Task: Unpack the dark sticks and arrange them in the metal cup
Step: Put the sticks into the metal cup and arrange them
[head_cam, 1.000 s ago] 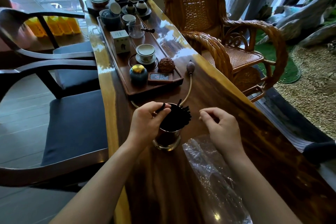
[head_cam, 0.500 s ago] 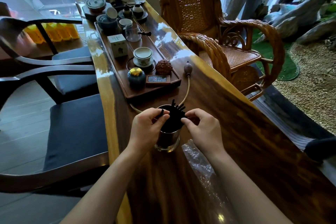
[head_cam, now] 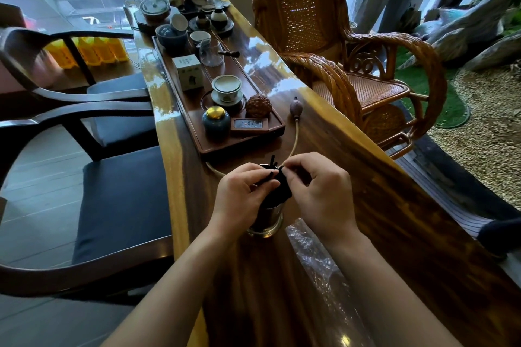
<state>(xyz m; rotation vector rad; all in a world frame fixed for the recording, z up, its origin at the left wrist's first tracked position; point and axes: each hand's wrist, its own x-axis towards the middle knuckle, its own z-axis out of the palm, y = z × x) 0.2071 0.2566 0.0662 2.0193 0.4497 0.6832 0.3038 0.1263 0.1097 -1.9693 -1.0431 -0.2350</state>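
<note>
A shiny metal cup (head_cam: 266, 220) stands on the long wooden table (head_cam: 394, 220), filled with a bunch of dark sticks (head_cam: 279, 191) that poke out of its top. My left hand (head_cam: 242, 197) is at the cup's left rim and pinches one dark stick between thumb and fingers. My right hand (head_cam: 318, 191) reaches in from the right, its fingertips closed on the stick tops above the cup. The cup's upper part is hidden behind both hands. A crumpled clear plastic bag (head_cam: 318, 259) lies on the table just near of the cup, under my right forearm.
A wooden tea tray (head_cam: 279, 132) with cups, a blue jar, a small box and a glass pitcher lies just beyond the cup. A hose with a rubber bulb (head_cam: 295, 107) curves past it. Dark chairs (head_cam: 112, 205) stand left, a rattan chair (head_cam: 352, 65) right.
My right hand has come in from the right of the cup to the stick tops, meeting my left hand. The fanned sticks are now gathered closer together.
</note>
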